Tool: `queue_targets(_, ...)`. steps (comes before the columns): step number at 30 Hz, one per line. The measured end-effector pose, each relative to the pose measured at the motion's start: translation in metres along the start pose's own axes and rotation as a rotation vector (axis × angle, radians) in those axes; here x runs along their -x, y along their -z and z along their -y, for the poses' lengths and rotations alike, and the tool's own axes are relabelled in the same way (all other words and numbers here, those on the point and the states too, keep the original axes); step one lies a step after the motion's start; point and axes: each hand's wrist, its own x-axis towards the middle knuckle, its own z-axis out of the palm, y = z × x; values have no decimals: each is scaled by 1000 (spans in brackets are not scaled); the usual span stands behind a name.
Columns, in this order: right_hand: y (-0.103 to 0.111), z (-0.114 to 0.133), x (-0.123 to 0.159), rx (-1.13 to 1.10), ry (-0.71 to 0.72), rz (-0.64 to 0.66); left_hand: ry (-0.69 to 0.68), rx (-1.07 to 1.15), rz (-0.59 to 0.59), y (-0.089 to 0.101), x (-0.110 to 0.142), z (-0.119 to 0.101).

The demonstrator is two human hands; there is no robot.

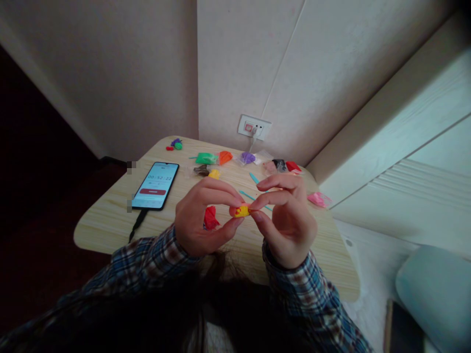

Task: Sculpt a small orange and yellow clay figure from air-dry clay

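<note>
Above the table, a small yellow modelling clay piece [242, 212] with red and pink bits on it is pinched between the thumb and fingers of my left hand [195, 215]. My right hand [290, 220] closes its thumb and index finger at the right end of the same piece; its other fingers are bent and raised. Fingertips cover part of the clay. Behind my left hand lies a red clay packet [211, 217], partly hidden. Thin blue modelling tools, one a flat-ended blue tool [253, 178], lie on the table beyond my hands.
A phone [155, 186] showing a timer lies on the left of the wooden table [106, 220], with a black cable [138, 225] attached. Along the back are green clay [206, 158], orange clay [225, 157], purple clay [248, 158] and other packets. Pink clay [319, 199] sits near the right edge.
</note>
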Motion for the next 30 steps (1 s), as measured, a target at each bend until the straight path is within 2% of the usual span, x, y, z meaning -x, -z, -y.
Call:
queue_targets(3, -2, -1, 1, -52, 3, -42, 0, -70, 69, 2, 2, 0)
queue_targets(11, 1, -1, 2, 36, 33, -90, -15, -72, 102, 4, 3, 1)
queue_targets(19, 1, 2, 7, 183, 141, -181, 78, 75, 111, 2, 2, 5)
queue_targets(24, 3, 1, 8, 322, 312, -219, 135, 191, 90, 0, 2, 5)
queue_targets(30, 4, -2, 10, 347, 278, -262, 187, 259, 93, -1, 2, 5)
